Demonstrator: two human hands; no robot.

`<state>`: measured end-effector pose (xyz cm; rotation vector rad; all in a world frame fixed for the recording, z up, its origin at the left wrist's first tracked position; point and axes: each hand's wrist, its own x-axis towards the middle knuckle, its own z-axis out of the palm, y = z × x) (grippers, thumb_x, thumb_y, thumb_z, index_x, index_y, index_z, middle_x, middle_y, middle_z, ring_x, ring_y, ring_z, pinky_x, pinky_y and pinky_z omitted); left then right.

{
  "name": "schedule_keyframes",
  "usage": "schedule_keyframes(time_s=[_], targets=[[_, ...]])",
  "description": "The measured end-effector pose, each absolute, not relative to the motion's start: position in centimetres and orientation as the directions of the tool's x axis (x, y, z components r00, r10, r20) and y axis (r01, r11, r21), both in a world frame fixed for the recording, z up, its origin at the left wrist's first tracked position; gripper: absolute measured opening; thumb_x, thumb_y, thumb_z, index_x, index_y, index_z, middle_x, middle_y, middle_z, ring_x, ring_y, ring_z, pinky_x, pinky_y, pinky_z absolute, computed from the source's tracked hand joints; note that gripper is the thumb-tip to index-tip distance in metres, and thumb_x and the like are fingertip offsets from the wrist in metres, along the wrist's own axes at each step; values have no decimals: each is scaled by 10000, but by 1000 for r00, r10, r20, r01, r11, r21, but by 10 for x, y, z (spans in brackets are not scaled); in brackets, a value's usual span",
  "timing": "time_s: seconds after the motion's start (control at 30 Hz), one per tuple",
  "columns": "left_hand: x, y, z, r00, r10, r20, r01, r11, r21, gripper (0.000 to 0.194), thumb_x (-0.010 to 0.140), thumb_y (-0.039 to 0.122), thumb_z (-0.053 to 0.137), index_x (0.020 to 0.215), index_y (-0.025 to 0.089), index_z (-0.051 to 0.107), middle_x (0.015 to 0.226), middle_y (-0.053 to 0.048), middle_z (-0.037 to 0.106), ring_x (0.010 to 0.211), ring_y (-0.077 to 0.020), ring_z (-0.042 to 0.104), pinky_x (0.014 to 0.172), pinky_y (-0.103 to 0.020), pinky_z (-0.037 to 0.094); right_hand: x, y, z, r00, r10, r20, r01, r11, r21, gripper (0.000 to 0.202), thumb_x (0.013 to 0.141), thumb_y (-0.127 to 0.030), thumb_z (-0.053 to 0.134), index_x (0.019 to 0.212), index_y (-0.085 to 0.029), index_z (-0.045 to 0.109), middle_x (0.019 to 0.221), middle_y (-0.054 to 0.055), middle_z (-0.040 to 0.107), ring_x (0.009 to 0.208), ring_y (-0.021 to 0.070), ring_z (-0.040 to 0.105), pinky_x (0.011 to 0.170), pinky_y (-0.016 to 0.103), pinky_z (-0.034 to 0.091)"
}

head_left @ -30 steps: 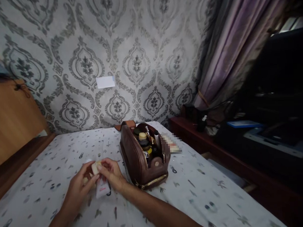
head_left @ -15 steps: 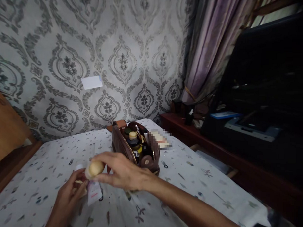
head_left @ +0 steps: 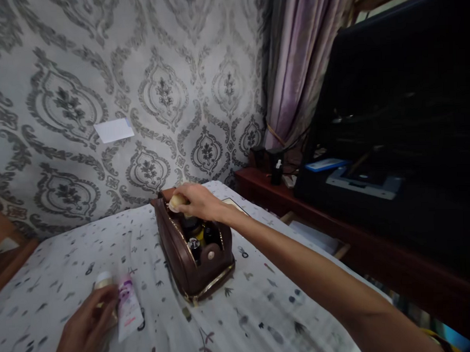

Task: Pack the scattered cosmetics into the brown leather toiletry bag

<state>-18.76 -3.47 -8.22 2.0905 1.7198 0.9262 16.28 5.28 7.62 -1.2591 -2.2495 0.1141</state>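
My right hand (head_left: 199,200) is closed on a small rounded, pale-yellow container (head_left: 178,201) and holds it over the far end of the brown toiletry bag (head_left: 176,255). The bag is unzipped, and dark and yellow bottles (head_left: 200,233) show inside; my hand hides part of its opening. On the bed, my left hand (head_left: 88,320) has its fingers curled round a white-capped bottle (head_left: 104,278), whose body is mostly hidden. Just right of that hand lies a white and pink squeeze tube (head_left: 128,308).
The patterned bedsheet (head_left: 163,332) spreads under everything. Behind the bag is a wallpapered wall (head_left: 162,91). A flat pale item (head_left: 235,204) lies past the bag. At right stand a dark red cabinet (head_left: 254,196) with a partly open drawer (head_left: 314,237) and a large black screen (head_left: 379,114).
My right hand has carried the pale-yellow container from beside my left hand to the far end of the bag. My left hand has moved slightly down and left, and the view has shifted right.
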Motion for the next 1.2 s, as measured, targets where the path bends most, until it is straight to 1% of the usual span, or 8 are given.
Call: schedule_keyframes(time_s=[0.1,0.2,0.4,0.5,0.7,0.87,1.03,1.2], targets=[[-188,-34,-86,104,945,310,796,-265,543,418,826,582,562,1055,256,688,1072,-41,750,879,-224,723,719,-248,581,159,60,75,-470,809,352,800,560,-217,168,840,-254,664,970,-149,677,924,60,691,847,184,598,657,247,327],[-182,-36,-86,71,940,334,802,-253,541,451,844,629,507,1026,261,693,1049,-38,748,867,-228,712,722,-263,571,155,65,79,-501,811,301,822,555,-128,187,842,-277,651,985,-161,680,933,67,710,858,197,618,618,252,314],[-171,-40,-83,36,930,366,791,-250,558,529,832,710,457,992,264,693,1022,-31,740,834,-220,692,721,-268,552,149,70,94,-515,837,182,847,530,-38,239,851,-263,606,1051,-167,696,965,81,728,895,212,648,579,259,310],[-174,-37,-84,62,925,375,795,-273,542,508,843,691,460,989,265,694,1032,-39,737,845,-227,693,714,-270,552,148,75,93,-550,820,161,829,559,-15,240,846,-242,584,1041,-176,707,965,69,734,875,203,656,569,257,321],[-184,-32,-89,138,926,352,809,-311,499,427,860,622,487,1008,274,685,1038,-40,732,865,-221,702,691,-248,556,143,87,81,-585,802,118,809,587,19,195,787,-280,619,903,-186,744,933,71,749,827,219,672,564,266,362],[-172,-39,-80,95,933,346,795,-280,538,420,874,612,474,986,263,677,1023,-46,720,870,-221,690,701,-250,548,136,94,79,-606,788,107,795,603,63,187,765,-237,667,913,-150,741,984,109,745,876,246,680,632,274,423],[-162,-43,-73,100,915,390,773,-318,548,424,864,621,481,918,250,679,991,-37,713,871,-216,680,714,-247,530,129,100,77,-631,768,111,776,625,84,210,786,-182,677,982,-131,732,1066,129,729,952,252,671,700,269,454],[-166,-41,-78,99,917,387,764,-320,561,457,856,650,476,932,252,686,1014,-46,715,878,-218,682,710,-251,540,127,109,72,-639,758,130,769,637,57,179,757,-120,702,934,-122,729,1013,115,739,956,230,670,736,249,464]])
